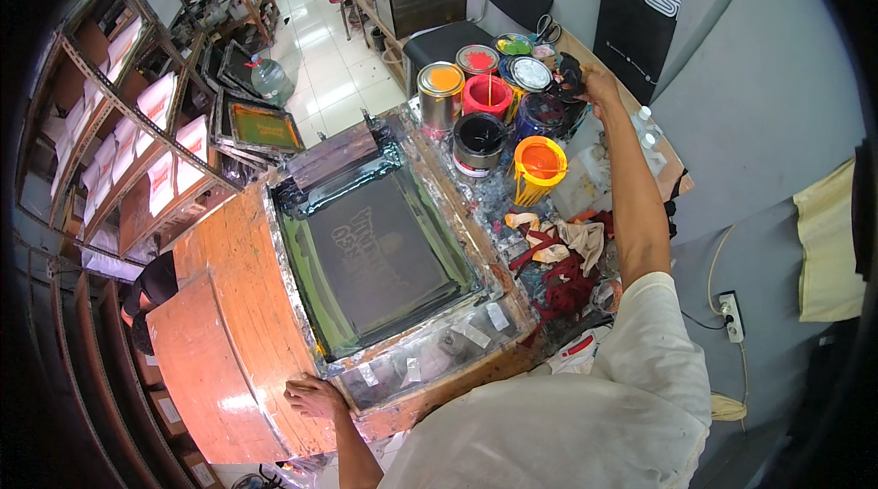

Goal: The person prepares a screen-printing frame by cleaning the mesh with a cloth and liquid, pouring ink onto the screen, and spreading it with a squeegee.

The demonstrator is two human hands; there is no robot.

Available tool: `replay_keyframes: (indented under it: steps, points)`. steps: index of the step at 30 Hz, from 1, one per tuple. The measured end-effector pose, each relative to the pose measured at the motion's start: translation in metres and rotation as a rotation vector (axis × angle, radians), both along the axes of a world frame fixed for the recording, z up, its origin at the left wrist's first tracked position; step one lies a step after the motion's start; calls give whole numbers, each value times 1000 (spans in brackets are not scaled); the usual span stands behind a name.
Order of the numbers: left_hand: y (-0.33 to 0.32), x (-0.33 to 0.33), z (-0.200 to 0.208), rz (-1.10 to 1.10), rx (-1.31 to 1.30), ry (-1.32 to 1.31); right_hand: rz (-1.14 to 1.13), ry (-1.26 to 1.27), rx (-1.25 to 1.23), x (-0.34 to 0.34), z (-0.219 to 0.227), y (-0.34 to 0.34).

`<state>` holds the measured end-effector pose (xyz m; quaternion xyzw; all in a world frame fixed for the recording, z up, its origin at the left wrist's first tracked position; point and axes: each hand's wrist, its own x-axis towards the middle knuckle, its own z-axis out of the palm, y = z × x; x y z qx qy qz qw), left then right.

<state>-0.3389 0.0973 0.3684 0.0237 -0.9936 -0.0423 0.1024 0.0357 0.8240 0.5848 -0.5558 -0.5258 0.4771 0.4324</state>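
Paint-stained and crowded, the work table point(476, 214) carries a large screen-printing frame point(375, 256) with dark mesh, and many open paint cans behind it. The right hand point(596, 86) is stretched far out to the back of the table and closes around a dark rag point(572, 73), just beside the blue paint can point(541, 114) and the white-lidded can point(529, 74). The rag looks soft and light, maybe wet with ink, so it seems best taken by a bunched fold, not by a loose corner. The left hand point(315, 396) rests on the wooden edge point(274, 416) near the frame's front corner, fingers bent and spread, holding nothing. More crumpled rags point(562, 247) lie beside the frame, near the orange bucket point(540, 169).
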Motion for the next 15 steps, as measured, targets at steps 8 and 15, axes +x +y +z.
replay_keyframes:
  steps: [8, 15]
  points:
    - [-3, -1, -4, -3, -11, 39, -121, -422, 261, -6, 24, -11]
    - [5, 2, 8, 16, -12, -17, 403, -1258, 167, -32, -4, -14]
